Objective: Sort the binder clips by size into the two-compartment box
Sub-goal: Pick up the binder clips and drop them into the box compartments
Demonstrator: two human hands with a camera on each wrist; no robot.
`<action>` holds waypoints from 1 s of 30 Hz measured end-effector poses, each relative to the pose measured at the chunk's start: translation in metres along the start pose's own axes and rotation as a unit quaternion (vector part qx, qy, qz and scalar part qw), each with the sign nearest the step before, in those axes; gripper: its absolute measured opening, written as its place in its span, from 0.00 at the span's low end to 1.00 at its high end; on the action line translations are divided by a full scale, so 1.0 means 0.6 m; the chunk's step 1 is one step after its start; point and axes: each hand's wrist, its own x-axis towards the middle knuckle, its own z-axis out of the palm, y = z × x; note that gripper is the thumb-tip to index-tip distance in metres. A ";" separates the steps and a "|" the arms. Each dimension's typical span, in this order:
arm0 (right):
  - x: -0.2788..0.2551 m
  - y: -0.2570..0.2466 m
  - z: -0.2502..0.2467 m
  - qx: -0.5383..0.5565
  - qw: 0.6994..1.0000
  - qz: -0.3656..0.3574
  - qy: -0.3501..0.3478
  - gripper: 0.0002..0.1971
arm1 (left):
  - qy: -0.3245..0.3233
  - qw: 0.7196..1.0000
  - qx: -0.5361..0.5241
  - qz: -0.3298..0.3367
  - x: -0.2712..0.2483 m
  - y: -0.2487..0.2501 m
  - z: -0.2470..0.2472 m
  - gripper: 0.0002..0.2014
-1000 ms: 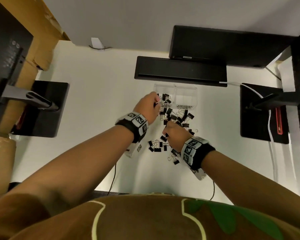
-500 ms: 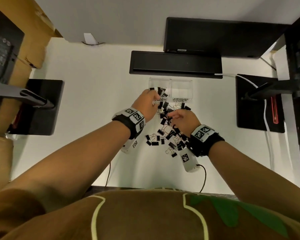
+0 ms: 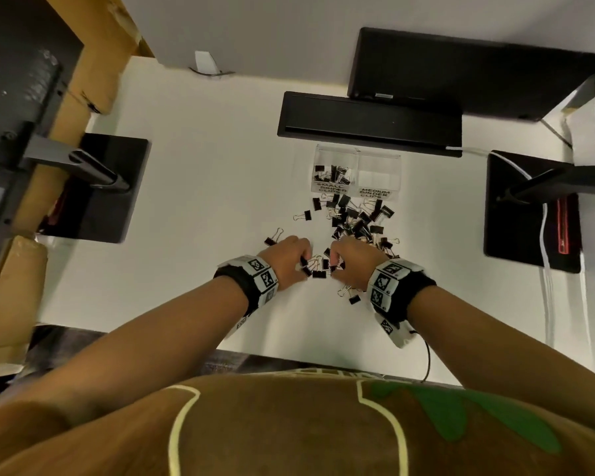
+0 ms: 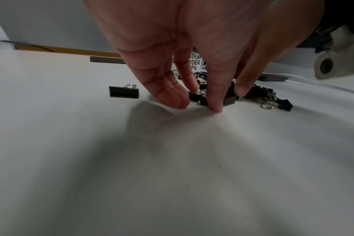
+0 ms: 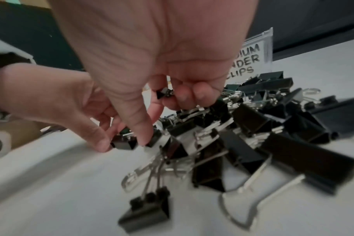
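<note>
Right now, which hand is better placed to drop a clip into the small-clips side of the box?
Right. The right hand already holds a small binder clip in its curled fingers, while the left hand is only pinching one on the table.

Glossy black binder clips (image 5: 305,161) with shiny wire handles; matt white table (image 3: 203,166).

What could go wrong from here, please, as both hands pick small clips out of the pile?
The right hand already holds a small clip while its thumb reaches for another, so one may drop. The clip pile is tangled, so neighbours may lift too. The left hand works close by and could collide.
</note>
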 end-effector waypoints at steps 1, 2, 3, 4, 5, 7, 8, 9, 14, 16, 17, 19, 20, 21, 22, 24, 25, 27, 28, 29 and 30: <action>0.002 0.002 -0.001 0.004 1.000 0.004 0.014 0.07 | 0.014 1.000 -0.007 -0.008 0.001 0.000 -0.001 0.15; 0.004 0.005 -0.003 0.015 0.999 0.009 0.033 0.06 | 0.031 0.999 -0.014 -0.017 0.002 -0.001 -0.002 0.15; 0.006 0.005 -0.007 0.025 0.998 0.015 0.052 0.06 | 0.049 0.998 -0.019 -0.026 0.002 -0.001 -0.005 0.16; 0.007 0.007 -0.011 0.034 0.997 0.024 0.065 0.06 | 0.062 0.997 -0.022 -0.034 0.003 -0.003 -0.007 0.16; 0.006 0.009 -0.014 0.045 0.995 0.032 0.077 0.07 | 0.069 0.997 -0.021 -0.041 0.003 -0.003 -0.011 0.17; 0.004 0.012 -0.017 0.057 0.993 0.038 0.091 0.07 | 0.077 0.996 -0.019 -0.051 0.004 -0.006 -0.016 0.18; 0.003 0.013 -0.016 0.052 0.994 0.032 0.094 0.07 | 0.084 0.995 -0.022 -0.055 0.004 -0.007 -0.017 0.18; 0.002 0.013 -0.014 0.043 0.995 0.024 0.092 0.07 | 0.091 0.994 -0.024 -0.059 0.004 -0.007 -0.019 0.18; 0.008 0.005 0.001 -0.015 0.998 0.013 0.067 0.13 | 0.119 0.991 -0.030 -0.059 0.011 0.001 -0.016 0.17; 0.011 0.003 0.007 -0.039 0.998 0.006 0.057 0.14 | 0.125 0.990 -0.030 -0.063 0.019 0.005 -0.014 0.16; 0.013 0.003 0.010 -0.046 0.997 0.000 0.054 0.14 | 0.123 0.990 -0.029 -0.068 0.023 0.007 -0.013 0.16; 0.015 0.004 0.009 -0.042 0.998 -0.003 0.049 0.13 | 0.118 0.990 -0.027 -0.076 0.030 0.007 -0.011 0.15; 0.016 0.004 0.006 -0.032 0.998 -0.001 0.050 0.12 | 0.117 0.990 -0.025 -0.077 0.033 0.006 -0.010 0.14; 0.016 0.005 0.001 -0.017 0.999 -0.001 0.051 0.11 | 0.118 0.990 -0.020 -0.076 0.035 0.006 -0.010 0.12; 0.016 0.005 -0.004 -0.001 0.999 -0.004 0.051 0.11 | 0.121 0.990 -0.012 -0.073 0.037 0.005 -0.009 0.11; 0.016 0.009 -0.016 0.035 0.998 -0.006 0.054 0.11 | 0.123 0.990 0.005 -0.066 0.037 0.007 -0.008 0.10; 0.017 0.012 -0.023 0.060 0.996 -0.003 0.060 0.11 | 0.124 0.990 0.011 -0.066 0.036 0.008 -0.008 0.10; 0.022 0.016 -0.045 0.100 0.991 0.007 0.088 0.11 | 0.129 0.989 0.014 -0.066 0.034 0.007 -0.007 0.11; 0.027 0.017 -0.061 0.109 0.988 0.015 0.106 0.11 | 0.135 0.989 0.007 -0.064 0.033 0.005 -0.007 0.11; 0.034 0.016 -0.081 0.119 0.985 0.024 0.126 0.11 | 0.140 0.988 -0.005 -0.059 0.031 0.002 -0.008 0.12; 0.042 0.014 -0.102 0.131 0.980 0.032 0.147 0.12 | 0.147 0.988 -0.019 -0.051 0.031 -0.001 -0.008 0.12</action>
